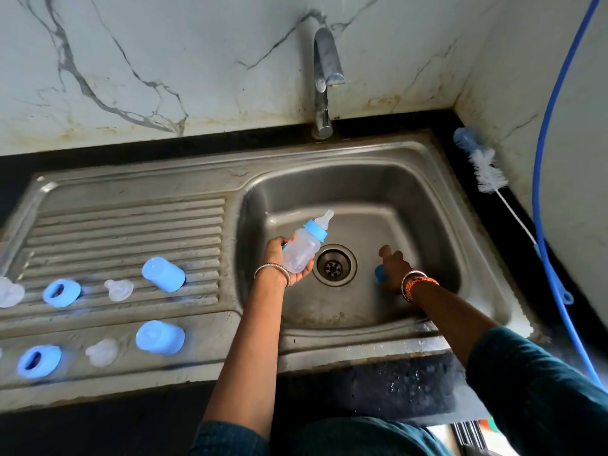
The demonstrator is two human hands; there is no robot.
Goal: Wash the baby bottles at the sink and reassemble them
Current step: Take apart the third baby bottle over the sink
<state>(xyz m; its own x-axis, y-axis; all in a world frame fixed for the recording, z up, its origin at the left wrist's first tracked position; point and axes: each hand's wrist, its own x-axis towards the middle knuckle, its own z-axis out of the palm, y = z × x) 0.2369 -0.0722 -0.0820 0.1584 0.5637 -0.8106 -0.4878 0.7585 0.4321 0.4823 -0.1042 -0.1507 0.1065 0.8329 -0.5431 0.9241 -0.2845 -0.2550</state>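
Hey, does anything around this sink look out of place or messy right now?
Mostly tidy. The caps, rings and teats lie in rows on the drainboard. The bottle brush lies off the sink on the dark counter by the wall, and water is splashed on the sink's front rim and the counter below it.

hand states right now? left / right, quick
Left hand: grips the baby bottle above the sink, nipple and blue collar on.
Right hand: low in the basin, on a small blue piece; whether it grips it cannot be told.
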